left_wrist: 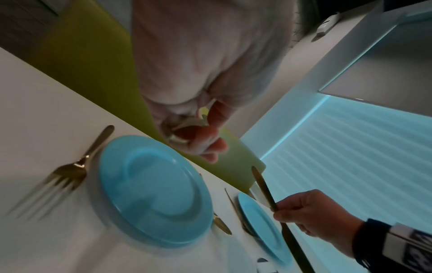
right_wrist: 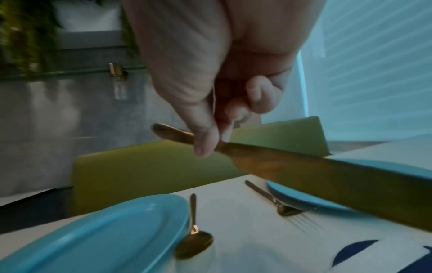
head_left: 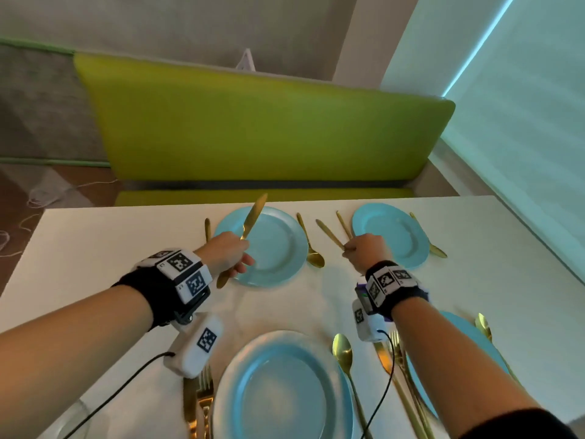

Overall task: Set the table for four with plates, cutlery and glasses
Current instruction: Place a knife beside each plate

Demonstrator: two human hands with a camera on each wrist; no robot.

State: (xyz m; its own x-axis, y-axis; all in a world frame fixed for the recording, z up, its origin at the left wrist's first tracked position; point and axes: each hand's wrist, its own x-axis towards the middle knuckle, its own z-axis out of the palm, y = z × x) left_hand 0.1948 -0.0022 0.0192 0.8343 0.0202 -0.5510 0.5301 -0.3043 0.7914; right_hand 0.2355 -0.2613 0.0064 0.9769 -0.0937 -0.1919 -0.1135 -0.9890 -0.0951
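So, quick rundown of the table:

Left knife point(head_left: 250, 220): gold, held in the air over the far left plate point(head_left: 272, 248), blade pointing away toward the bench.
Left hand point(head_left: 226, 253): fingers curled round that knife's handle, a firm hold.
Right knife point(head_left: 329, 234): also gold, lifted above the table between the two far plates, tip angled up and to the left.
Right hand point(head_left: 367, 251): pinches its knife near the handle end between thumb and fingertips, a narrow grip.
Far right plate point(head_left: 392, 236): blue, fork point(head_left: 343, 224) on its left, spoon point(head_left: 429, 237) on its right.
Far left plate extras: fork point(head_left: 207, 229) lying left of it, spoon point(head_left: 310, 243) lying right of it.
Near plates: a blue near plate point(head_left: 281, 388) with fork and knife on its left and a spoon on its right; another blue plate is partly hidden under the right arm.
Table point(head_left: 95, 242): white.
Bench point(head_left: 253, 122): green, padded, just past the far edge.
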